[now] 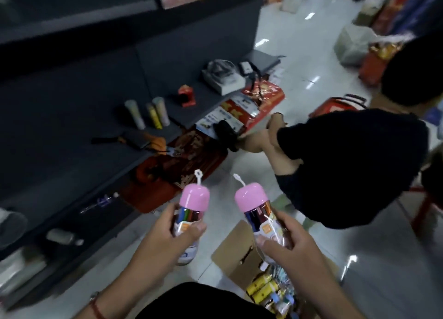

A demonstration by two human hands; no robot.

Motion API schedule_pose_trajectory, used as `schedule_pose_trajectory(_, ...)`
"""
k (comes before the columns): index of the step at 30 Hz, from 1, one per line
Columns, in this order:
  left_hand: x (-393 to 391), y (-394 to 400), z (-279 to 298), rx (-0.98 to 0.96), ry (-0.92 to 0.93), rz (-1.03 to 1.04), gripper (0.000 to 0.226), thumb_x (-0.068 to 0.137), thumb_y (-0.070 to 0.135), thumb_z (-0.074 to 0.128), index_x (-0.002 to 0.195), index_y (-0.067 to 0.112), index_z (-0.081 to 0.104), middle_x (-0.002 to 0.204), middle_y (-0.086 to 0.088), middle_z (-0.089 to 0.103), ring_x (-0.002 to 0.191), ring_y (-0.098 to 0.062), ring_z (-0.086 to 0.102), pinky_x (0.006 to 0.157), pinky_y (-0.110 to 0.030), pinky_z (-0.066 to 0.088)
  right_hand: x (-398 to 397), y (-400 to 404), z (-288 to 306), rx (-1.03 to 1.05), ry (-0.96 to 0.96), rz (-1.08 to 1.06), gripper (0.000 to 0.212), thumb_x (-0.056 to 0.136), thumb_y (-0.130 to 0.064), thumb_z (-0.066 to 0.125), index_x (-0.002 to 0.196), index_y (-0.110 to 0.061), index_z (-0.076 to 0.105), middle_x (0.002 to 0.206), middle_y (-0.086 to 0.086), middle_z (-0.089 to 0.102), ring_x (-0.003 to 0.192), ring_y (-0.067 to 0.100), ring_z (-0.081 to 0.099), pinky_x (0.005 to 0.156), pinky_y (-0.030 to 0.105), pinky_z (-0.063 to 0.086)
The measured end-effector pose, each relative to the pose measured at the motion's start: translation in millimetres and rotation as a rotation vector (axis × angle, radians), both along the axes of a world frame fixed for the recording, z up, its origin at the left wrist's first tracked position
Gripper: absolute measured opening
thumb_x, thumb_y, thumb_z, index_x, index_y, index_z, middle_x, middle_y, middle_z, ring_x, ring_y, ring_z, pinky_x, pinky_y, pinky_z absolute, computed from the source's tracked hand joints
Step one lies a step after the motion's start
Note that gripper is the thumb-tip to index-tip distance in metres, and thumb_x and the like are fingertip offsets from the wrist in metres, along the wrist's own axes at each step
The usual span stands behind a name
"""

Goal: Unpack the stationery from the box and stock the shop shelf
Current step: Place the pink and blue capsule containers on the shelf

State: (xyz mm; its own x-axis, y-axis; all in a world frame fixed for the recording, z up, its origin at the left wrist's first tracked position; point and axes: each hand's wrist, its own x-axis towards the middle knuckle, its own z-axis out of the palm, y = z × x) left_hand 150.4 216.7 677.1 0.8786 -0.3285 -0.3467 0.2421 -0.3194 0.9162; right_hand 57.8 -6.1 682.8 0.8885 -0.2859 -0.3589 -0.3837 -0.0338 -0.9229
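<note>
My left hand (165, 235) grips a clear marker tube with a pink cap (193, 199), held upright. My right hand (287, 244) grips a second pink-capped marker tube (254, 201), tilted a little to the left. Both tubes hold coloured pens and have a white loop on top. Below my right hand, the open cardboard box (237, 254) stands on the floor with several yellow-capped tubes (262, 287) inside. The dark shop shelf (72, 155) runs along the left, with three similar tubes (146, 114) standing on it further back.
Another person in black (347, 165) crouches to the right, one hand near red packages (261, 98) at the shelf edge. Red gift bags (187, 165) lie on the floor by the shelf. Scissors and an orange item (148, 141) lie on the shelf. White tiled floor lies between.
</note>
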Motion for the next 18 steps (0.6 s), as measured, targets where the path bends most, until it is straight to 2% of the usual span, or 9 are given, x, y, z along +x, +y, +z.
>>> schedule_pose_trajectory(2, 18.4, 35.0, -5.2, 0.021, -0.008, 0.102, 0.027, 0.083, 0.040, 0.074, 0.102, 0.032, 0.057, 0.087, -0.012, 0.067, 0.074, -0.029, 0.068, 0.059, -0.029, 0.053, 22.3, 20.7, 0.1, -0.012, 0.006, 0.056, 0.045, 0.081, -0.021, 0.077, 0.111, -0.047, 0.058, 0.097, -0.015, 0.072, 0.086, 0.004, 0.069, 0.071, 0.019, 0.055)
schedule_pose_trajectory(4, 40.9, 65.4, -9.4, 0.005, -0.025, 0.176, 0.019, 0.088, 0.025, 0.069, 0.104, 0.026, 0.058, 0.088, -0.013, 0.067, 0.070, -0.020, 0.067, 0.056, -0.024, 0.053, 48.7, 43.7, -2.6, -0.021, -0.001, 0.097, 0.047, 0.081, -0.018, 0.078, 0.116, -0.043, 0.059, 0.101, -0.015, 0.072, 0.090, 0.004, 0.069, 0.075, 0.021, 0.056)
schedule_pose_trajectory(6, 66.9, 93.0, -9.4, -0.006, -0.053, 0.202, 0.017, 0.089, 0.021, 0.068, 0.104, 0.023, 0.059, 0.086, -0.014, 0.066, 0.066, -0.017, 0.063, 0.054, -0.020, 0.051, 79.1, 71.8, -5.2, -0.037, -0.014, 0.115, 0.047, 0.079, -0.017, 0.081, 0.116, -0.041, 0.061, 0.102, -0.013, 0.072, 0.091, 0.004, 0.069, 0.077, 0.023, 0.056)
schedule_pose_trajectory(9, 108.4, 134.3, -2.9, -0.030, -0.092, 0.181, 0.018, 0.089, 0.022, 0.069, 0.101, 0.029, 0.059, 0.080, -0.009, 0.064, 0.064, -0.021, 0.057, 0.054, -0.019, 0.047, 129.2, 119.3, -6.4, -0.026, -0.062, 0.133, 0.046, 0.069, -0.022, 0.084, 0.109, -0.035, 0.067, 0.098, -0.006, 0.074, 0.086, 0.006, 0.070, 0.069, 0.019, 0.053)
schedule_pose_trajectory(11, 136.0, 160.9, 2.7, 0.009, -0.143, 0.153, 0.023, 0.088, 0.028, 0.072, 0.102, 0.041, 0.058, 0.087, -0.004, 0.068, 0.073, -0.023, 0.064, 0.064, -0.025, 0.052, 161.5, 148.3, -6.0, 0.028, -0.086, 0.145, 0.047, 0.063, -0.023, 0.078, 0.109, -0.030, 0.069, 0.094, 0.000, 0.075, 0.080, 0.006, 0.068, 0.064, 0.018, 0.052)
schedule_pose_trajectory(13, 165.1, 189.5, 13.3, 0.045, -0.201, 0.139, 0.029, 0.085, 0.032, 0.074, 0.106, 0.044, 0.058, 0.091, 0.004, 0.069, 0.079, -0.015, 0.067, 0.068, -0.027, 0.053, 195.3, 177.0, -2.5, 0.081, -0.111, 0.180, 0.048, 0.063, -0.021, 0.077, 0.110, -0.029, 0.069, 0.090, -0.001, 0.074, 0.077, 0.004, 0.067, 0.062, 0.016, 0.052)
schedule_pose_trajectory(16, 205.8, 222.8, 35.4, 0.055, -0.277, 0.160, 0.031, 0.083, 0.034, 0.075, 0.107, 0.043, 0.058, 0.093, 0.011, 0.069, 0.080, -0.007, 0.067, 0.064, -0.016, 0.051, 242.8, 210.2, 7.3, 0.134, -0.133, 0.211, 0.049, 0.069, -0.019, 0.083, 0.114, -0.029, 0.067, 0.097, -0.008, 0.075, 0.084, 0.006, 0.070, 0.066, 0.017, 0.053)
schedule_pose_trajectory(18, 229.5, 239.4, 50.3, 0.044, -0.306, 0.175, 0.029, 0.082, 0.037, 0.076, 0.104, 0.045, 0.058, 0.092, 0.011, 0.069, 0.079, -0.006, 0.067, 0.066, -0.017, 0.051, 270.4, 226.6, 18.6, 0.158, -0.146, 0.218, 0.056, 0.064, -0.029, 0.082, 0.117, -0.030, 0.065, 0.103, -0.006, 0.075, 0.092, 0.009, 0.071, 0.068, 0.018, 0.053)
